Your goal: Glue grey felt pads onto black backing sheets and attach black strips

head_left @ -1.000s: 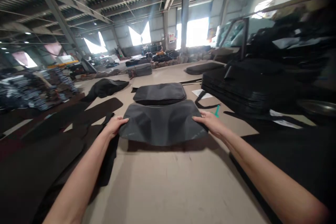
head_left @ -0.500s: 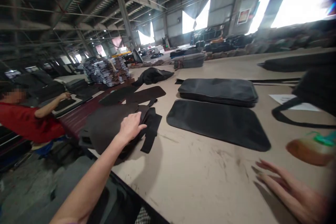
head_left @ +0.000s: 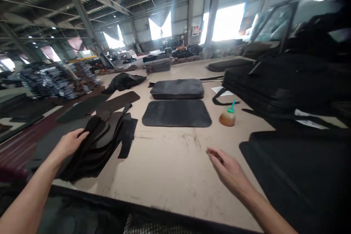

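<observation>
My left hand is closed on the raised edge of a dark fabric panel, which curls up from a fanned stack of similar cut panels at the left of the table. The fingertips are hidden behind the panel. My right hand hovers over or rests lightly on the tabletop, its fingers loosely bent and nothing visible in them. Ahead of it lies a flat black rounded panel. Just behind that sits a thicker stack of grey-black panels. Narrow black strips lie beside the left stack.
A squeeze bottle of amber liquid with a green nozzle stands right of the flat panel. Large black bags and dark sheets cover the right side. A dark bundle lies at the back left. The table's near edge runs below.
The view has swung right. My left hand has gone from lying on top of the left stack to lifting and bending a panel edge. The co-worker in red is out of view.
</observation>
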A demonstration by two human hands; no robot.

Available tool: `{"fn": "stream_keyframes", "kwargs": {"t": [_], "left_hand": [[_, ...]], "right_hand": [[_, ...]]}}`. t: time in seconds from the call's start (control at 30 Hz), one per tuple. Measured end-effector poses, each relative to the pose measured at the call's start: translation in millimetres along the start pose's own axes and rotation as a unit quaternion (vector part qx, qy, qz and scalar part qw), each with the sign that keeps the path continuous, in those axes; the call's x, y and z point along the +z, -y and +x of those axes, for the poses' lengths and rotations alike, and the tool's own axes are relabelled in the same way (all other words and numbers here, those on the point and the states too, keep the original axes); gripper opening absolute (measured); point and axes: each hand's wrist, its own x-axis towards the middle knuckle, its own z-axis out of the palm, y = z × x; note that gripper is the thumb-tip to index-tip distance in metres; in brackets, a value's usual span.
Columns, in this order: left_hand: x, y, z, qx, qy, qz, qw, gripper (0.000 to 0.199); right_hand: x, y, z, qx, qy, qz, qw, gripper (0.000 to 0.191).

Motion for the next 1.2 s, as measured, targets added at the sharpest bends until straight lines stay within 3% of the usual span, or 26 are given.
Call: {"fn": "stream_keyframes", "kwargs": {"t": [0.07,0.13,0.23,0.33,0.4,0.47,0.53,0.63,0.73,0.8,0.83,0.9,0.97,1.03,1.13,1.2], "left_hand": [[-9.4,-27,-15,0.024,-0.009,0.102,0.994,0.043],[-17.2,-63,-35,0.093,-0.038,0.186,0.977,0.044],[-30.3,-118,-66,0.184,-0.109,0.183,0.960,0.045],[-54.9,-159,-92,0.226,-0.153,-0.015,0.962,0.042],[-75.8,-179,-107,0.189,-0.177,-0.207,0.943,0.041],[-92.7,-193,-120,0.106,-0.201,-0.392,0.892,0.042],[-97.4,-201,-127,0.029,-0.197,-0.515,0.834,0.041],[-69.6,-199,-125,-0.068,-0.155,-0.605,0.778,0.033],[-2.9,-181,-118,-0.141,-0.028,-0.678,0.720,0.031],[50.3,-165,-115,-0.208,0.049,-0.675,0.706,0.031],[75.3,-156,-114,-0.222,0.078,-0.653,0.720,0.033],[116.7,-140,-113,-0.205,0.115,-0.582,0.779,0.033],[143.0,-128,-109,-0.148,0.116,-0.506,0.842,0.037],[155.2,-121,-102,-0.070,0.101,-0.434,0.892,0.042],[157.9,-121,-90,0.044,0.088,-0.315,0.944,0.044],[156.2,-129,-86,0.108,0.046,-0.222,0.968,0.046]], "right_hand": [[0,4,-1,-0.029,-0.016,0.002,0.999,0.034],[0,8,-2,-0.059,-0.026,0.009,0.998,0.033],[-2,15,-4,-0.083,-0.024,0.018,0.996,0.032],[-6,26,-9,-0.057,-0.001,0.047,0.997,0.034],[-9,34,-13,-0.008,0.030,0.098,0.995,0.039],[-13,42,-18,0.053,0.057,0.157,0.985,0.047],[-18,47,-23,0.104,0.066,0.224,0.967,0.054],[-27,47,-32,0.161,0.044,0.391,0.905,0.061],[-36,41,-45,0.214,0.013,0.516,0.829,0.068],[-40,37,-54,0.252,0.003,0.505,0.825,0.077],[-41,36,-58,0.267,0.003,0.486,0.832,0.081],[-42,36,-62,0.288,0.018,0.459,0.840,0.084],[-42,39,-61,0.302,0.026,0.454,0.838,0.077],[-43,41,-56,0.306,0.015,0.425,0.852,0.064],[-49,38,-46,0.270,-0.001,0.297,0.916,0.049],[-55,31,-42,0.229,0.011,0.163,0.959,0.042]]}}
